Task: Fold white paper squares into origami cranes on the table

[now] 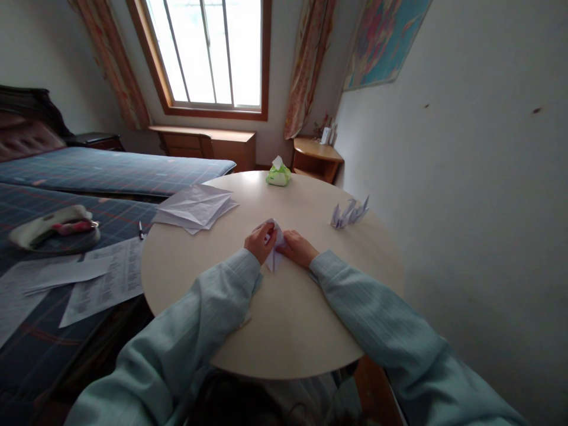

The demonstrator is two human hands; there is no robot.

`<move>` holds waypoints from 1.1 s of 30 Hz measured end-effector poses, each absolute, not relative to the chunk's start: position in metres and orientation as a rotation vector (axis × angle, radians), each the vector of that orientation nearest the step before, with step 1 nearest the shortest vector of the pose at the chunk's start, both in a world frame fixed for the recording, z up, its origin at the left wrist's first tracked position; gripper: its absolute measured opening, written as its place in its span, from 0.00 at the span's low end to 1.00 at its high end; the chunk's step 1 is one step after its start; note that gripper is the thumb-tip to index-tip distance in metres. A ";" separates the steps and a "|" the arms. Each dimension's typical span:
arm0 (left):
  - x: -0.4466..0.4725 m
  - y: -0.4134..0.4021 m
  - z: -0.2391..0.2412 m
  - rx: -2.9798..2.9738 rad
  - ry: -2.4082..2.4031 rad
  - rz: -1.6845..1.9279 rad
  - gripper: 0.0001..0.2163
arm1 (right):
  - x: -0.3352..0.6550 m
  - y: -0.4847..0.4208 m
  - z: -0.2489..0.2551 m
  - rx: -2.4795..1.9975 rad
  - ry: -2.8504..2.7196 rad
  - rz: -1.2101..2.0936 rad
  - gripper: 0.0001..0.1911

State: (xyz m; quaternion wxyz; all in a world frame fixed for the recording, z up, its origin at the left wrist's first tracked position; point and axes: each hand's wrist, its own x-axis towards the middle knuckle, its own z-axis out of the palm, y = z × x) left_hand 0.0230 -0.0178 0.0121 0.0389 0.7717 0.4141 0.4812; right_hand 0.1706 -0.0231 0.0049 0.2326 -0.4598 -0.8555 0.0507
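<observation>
A small piece of folded white paper (274,261) is between my hands at the middle of the round table (284,331). My left hand (259,241) pinches its upper left side, the fingers bent over the paper. On its right edge, my right hand (298,247) is closed with thumb and fingers on the paper. The paper's lower end tapers to a point toward me. Part of it is hidden behind my fingers. Folded paper cranes (348,214) stand close together at the table's right side.
Creased white paper sheets (195,206) lie stacked at the table's left edge. A green tissue pack (278,174) sits at the far edge. Left of the table, a bed (26,201) holds printed sheets (106,284), a pen (141,230) and a white bag-like item (55,228). A wall rises on the right.
</observation>
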 end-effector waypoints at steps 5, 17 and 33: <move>0.023 -0.018 0.012 2.371 1.267 1.476 0.07 | 0.171 -0.023 0.005 -1.245 -2.350 0.144 0.18; 0.023 -0.020 0.015 2.397 1.280 1.448 0.07 | 0.172 -0.021 0.002 -1.241 -2.344 0.131 0.17; 0.024 -0.017 0.010 2.487 1.388 1.224 0.06 | 0.171 -0.022 0.003 -1.234 -2.339 0.119 0.16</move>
